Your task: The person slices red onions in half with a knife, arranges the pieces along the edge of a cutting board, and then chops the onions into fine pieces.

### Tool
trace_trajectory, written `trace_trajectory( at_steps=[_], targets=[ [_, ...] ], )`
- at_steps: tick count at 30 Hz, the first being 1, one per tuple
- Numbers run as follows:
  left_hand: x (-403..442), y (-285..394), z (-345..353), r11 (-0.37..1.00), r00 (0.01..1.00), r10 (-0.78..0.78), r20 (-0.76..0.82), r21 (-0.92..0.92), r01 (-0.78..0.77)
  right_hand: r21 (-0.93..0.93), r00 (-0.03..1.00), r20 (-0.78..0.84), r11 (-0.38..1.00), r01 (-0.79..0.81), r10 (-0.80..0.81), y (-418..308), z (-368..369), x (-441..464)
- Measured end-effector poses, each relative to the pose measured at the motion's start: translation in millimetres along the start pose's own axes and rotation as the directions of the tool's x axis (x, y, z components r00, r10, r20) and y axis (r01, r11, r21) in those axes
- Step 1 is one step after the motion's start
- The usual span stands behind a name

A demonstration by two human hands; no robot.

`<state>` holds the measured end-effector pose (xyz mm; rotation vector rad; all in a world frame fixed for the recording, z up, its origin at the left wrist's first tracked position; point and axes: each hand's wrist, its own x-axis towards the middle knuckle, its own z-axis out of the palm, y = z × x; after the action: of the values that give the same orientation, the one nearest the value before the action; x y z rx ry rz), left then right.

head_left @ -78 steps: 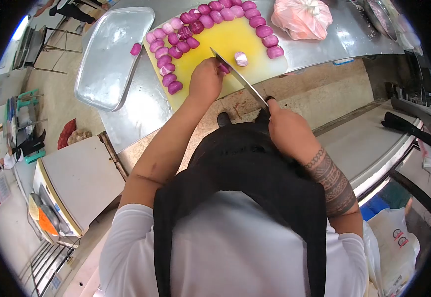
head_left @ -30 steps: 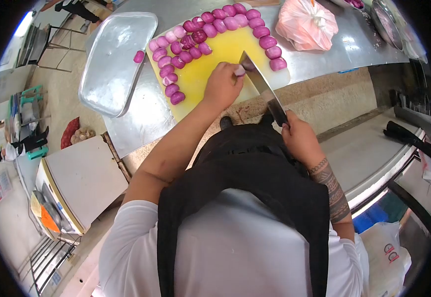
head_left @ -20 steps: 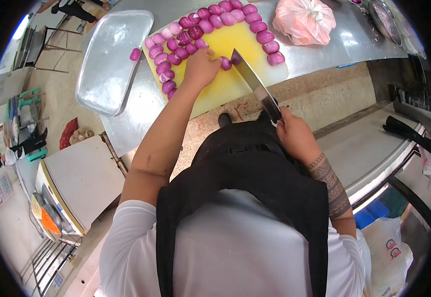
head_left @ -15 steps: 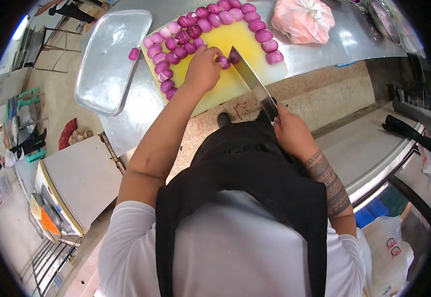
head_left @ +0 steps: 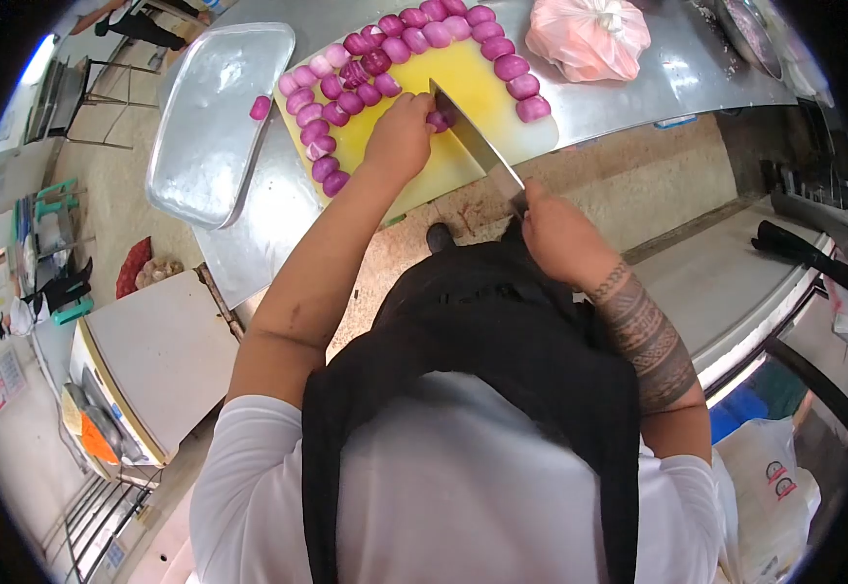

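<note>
A yellow and white cutting board [head_left: 478, 92] lies on the metal table, with several peeled purple onions [head_left: 512, 67] lined along its left, far and right edges. My left hand [head_left: 401, 138] is closed on an onion [head_left: 437, 122] over the middle of the board, the fingers partly hiding it. My right hand [head_left: 562, 234] grips the handle of a large knife [head_left: 478, 146]. The blade points forward and left, and its front part lies at the held onion, close to my left fingertips. Whether the edge is in the onion cannot be made out.
Left of the board is a clear lidded tray [head_left: 220, 122] with one onion piece [head_left: 260, 107] at its right side. A tied pink plastic bag [head_left: 589, 37] sits beyond the board's right side, a metal bowl [head_left: 748, 37] farther right. A person [head_left: 142, 24] stands at the far left.
The knife has moved left onto the onion between my hands, and my right hand has moved slightly forward and left. My left hand has closed more on the onion.
</note>
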<state>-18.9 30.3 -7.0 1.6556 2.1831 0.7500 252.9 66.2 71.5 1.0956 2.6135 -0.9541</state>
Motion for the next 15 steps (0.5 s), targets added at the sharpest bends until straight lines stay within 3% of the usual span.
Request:
trace_trajectory(
  at_steps=[2, 8, 11, 15],
  targets=[
    [-2, 0, 0, 1.000, 1.000, 0.007, -0.022, -0.015, -0.008, -0.026, 0.994, -0.086, 0.997, 0.066, -0.068, -12, -20, -14],
    [3, -5, 5, 1.000, 0.999, 0.009, -0.044, 0.013, -0.008, -0.090, 0.998, 0.044, 0.995, -0.051, 0.055, -15, 3, -4],
    [-3, -6, 2, 1.000, 1.000, -0.001, -0.031, 0.001, 0.001, -0.056, 0.999, -0.043, 0.998, 0.007, -0.009, -29, -15, -19],
    [-1, -13, 7, 0.999, 0.999, -0.033, -0.025, -0.034, 0.032, -0.080, 0.997, 0.026, 0.994, -0.075, 0.077, -20, 14, -9]
  ],
)
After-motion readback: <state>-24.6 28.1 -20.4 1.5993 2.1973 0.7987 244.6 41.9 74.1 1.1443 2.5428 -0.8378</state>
